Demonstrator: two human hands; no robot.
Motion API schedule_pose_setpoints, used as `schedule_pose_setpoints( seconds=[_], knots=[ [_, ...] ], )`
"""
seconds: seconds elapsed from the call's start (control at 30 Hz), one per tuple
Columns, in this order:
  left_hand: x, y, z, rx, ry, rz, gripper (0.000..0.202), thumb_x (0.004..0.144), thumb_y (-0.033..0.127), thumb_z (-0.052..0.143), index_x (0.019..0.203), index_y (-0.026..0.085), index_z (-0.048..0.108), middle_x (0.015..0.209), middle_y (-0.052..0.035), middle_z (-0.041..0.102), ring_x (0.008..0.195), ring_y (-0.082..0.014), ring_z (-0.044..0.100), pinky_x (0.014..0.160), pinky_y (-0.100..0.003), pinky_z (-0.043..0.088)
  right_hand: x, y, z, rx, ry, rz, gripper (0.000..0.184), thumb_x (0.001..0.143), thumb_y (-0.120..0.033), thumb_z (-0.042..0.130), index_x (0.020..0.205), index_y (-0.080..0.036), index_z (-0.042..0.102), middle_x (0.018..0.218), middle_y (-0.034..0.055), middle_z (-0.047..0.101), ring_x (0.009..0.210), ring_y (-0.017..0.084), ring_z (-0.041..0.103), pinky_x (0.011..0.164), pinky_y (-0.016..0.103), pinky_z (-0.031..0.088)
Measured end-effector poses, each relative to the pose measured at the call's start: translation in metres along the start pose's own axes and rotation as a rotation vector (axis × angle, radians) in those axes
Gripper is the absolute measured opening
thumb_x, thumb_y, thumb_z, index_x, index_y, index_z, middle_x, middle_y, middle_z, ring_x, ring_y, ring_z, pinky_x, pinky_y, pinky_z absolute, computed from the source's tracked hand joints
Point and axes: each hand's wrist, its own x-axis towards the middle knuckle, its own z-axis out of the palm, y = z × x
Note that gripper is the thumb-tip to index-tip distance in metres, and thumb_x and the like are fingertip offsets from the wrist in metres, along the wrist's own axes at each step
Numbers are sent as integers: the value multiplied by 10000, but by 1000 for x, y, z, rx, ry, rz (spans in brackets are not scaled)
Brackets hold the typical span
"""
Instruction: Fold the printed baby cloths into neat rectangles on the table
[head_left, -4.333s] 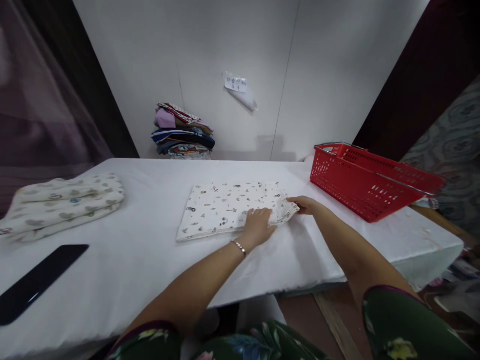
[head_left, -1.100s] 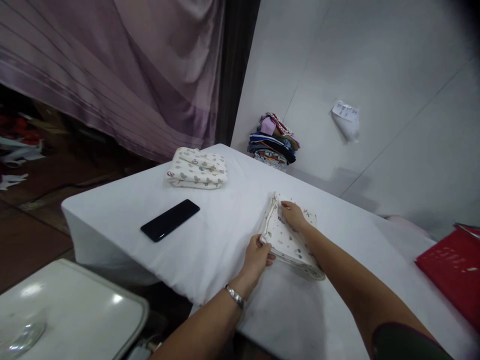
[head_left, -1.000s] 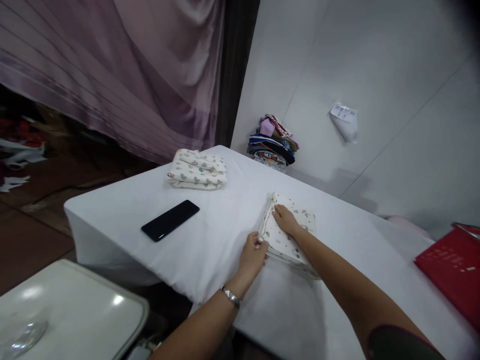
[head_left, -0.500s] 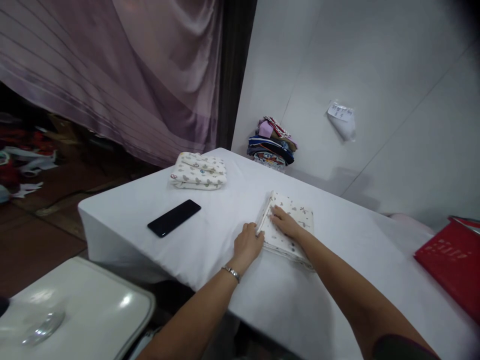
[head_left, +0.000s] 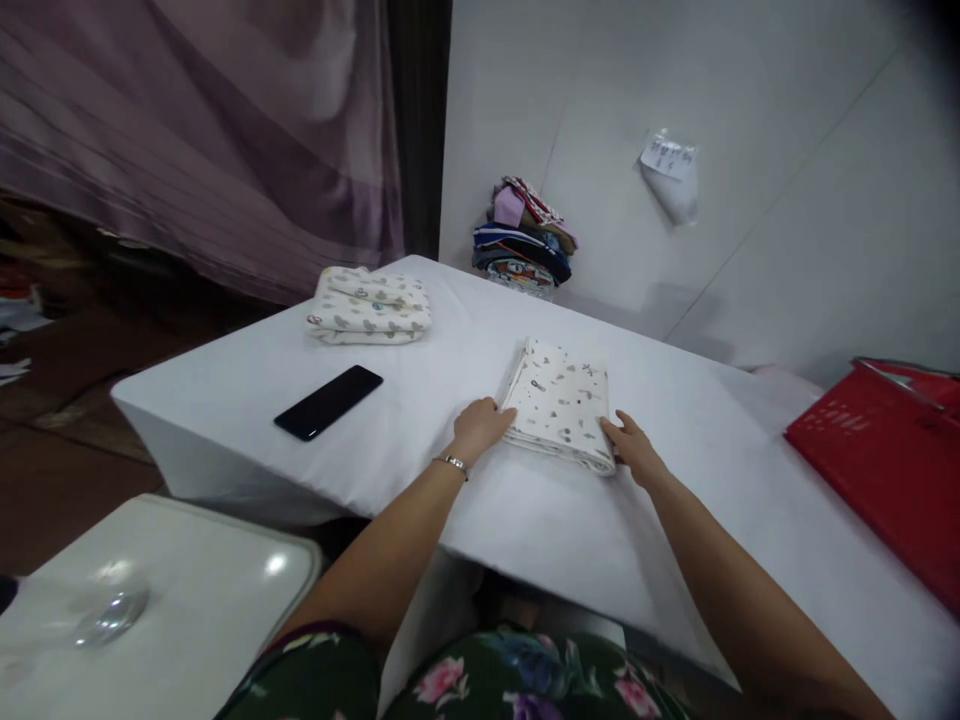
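Between the two hands, the folded printed cloth [head_left: 559,405] lies flat on the white table [head_left: 525,520]; right hand [head_left: 634,450] has come off its top, now at its near-right corner, left hand [head_left: 480,425] stays at its left edge. Both loosely open, fingertips touching cloth, nothing gripped.

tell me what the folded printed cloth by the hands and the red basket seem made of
Folded cloth: soft matte fabric, perhaps cotton; its stacked layers show limp, rounded edges. Red basket: probably moulded plastic, smooth with slight sheen; small perforations show faintly in its wall.
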Motion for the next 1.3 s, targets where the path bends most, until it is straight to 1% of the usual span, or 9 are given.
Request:
schedule_pose_setpoints(
  seconds=[0.13, 0.27, 0.43, 0.57, 0.7, 0.8, 0.9, 1.1, 1.3],
  knots=[
    [5, 6, -5, 46, -28, -18, 347, 816, 461, 443, 945, 186, 610, 1047, -97, 673, 944, -255, 619, 685, -300, 429, 1, -8, 4, 67, -41, -10, 877, 761, -386, 679, 1476, -164, 223, 1159, 151, 628, 847, 221, 654, 581, 269, 539],
    [-9, 16, 5, 38, -76, 13, 359, 789, 464, 488, 947, 168, 615, 1036, -112, 678, 934, -252, 623, 663, -285, 422, 6, -10, -23, 265, -78, -29, 898, 711, -233, 719, 1462, -124, 239, 1038, 130, 674, 793, 198, 666, 657, 276, 548],
    [-56, 34, 38, 47, -207, 195, 359, 772, 496, 499, 917, 191, 619, 996, -95, 688, 880, -252, 636, 638, -289, 423, 5, 22, -75, 178, -6, -71, 850, 643, -290, 777, 1393, -152, 399, 994, 96, 681, 792, 202, 670, 670, 273, 544],
    [-73, 41, 50, 66, -188, 209, 401, 786, 536, 469, 948, 195, 603, 1014, -94, 681, 917, -263, 629, 678, -305, 439, 5, 51, -86, -4, 42, -84, 636, 676, -382, 728, 1234, -116, 577, 1072, 126, 662, 948, 229, 642, 787, 285, 522],
    [-71, 39, 50, 47, -191, 192, 394, 780, 531, 478, 945, 197, 607, 1007, -91, 681, 914, -256, 630, 695, -302, 445, 4, 52, -80, -323, 151, -221, 621, 738, -512, 608, 1216, -115, 593, 1159, 154, 628, 1032, 274, 606, 873, 378, 491],
    [-71, 37, 52, 42, -172, 198, 410, 775, 535, 478, 953, 191, 613, 1005, -97, 680, 910, -262, 629, 694, -307, 449, -3, 45, -66, -563, 232, -543, 637, 809, -541, 482, 1289, -124, 531, 1373, 173, 472, 1267, 306, 430, 993, 449, 403],
    [-71, 37, 52, 24, -191, 212, 435, 761, 548, 489, 970, 190, 621, 1016, -97, 680, 900, -260, 632, 674, -301, 451, -16, 47, -45, -796, 96, -744, 605, 877, -523, 376, 1356, -164, 461, 1476, 130, 345, 1381, 281, 251, 1080, 504, 269],
    [-47, 33, 35, -31, -295, 265, 467, 723, 626, 512, 824, 199, 671, 890, -71, 704, 778, -222, 637, 597, -268, 424, -28, 51, -33, -1007, -108, -668, 561, 926, -488, 295, 1400, -210, 405, 1494, 85, 313, 1395, 246, 221, 1106, 521, 189],
    [15, 40, 22, -230, -98, 171, 248, 751, 401, 573, 709, 180, 676, 761, -49, 699, 703, -172, 621, 566, -239, 393, -26, 7, -12, -786, -115, -706, 571, 915, -490, 336, 1394, -193, 427, 1474, 103, 350, 1388, 252, 241, 1109, 498, 214]
  ],
)
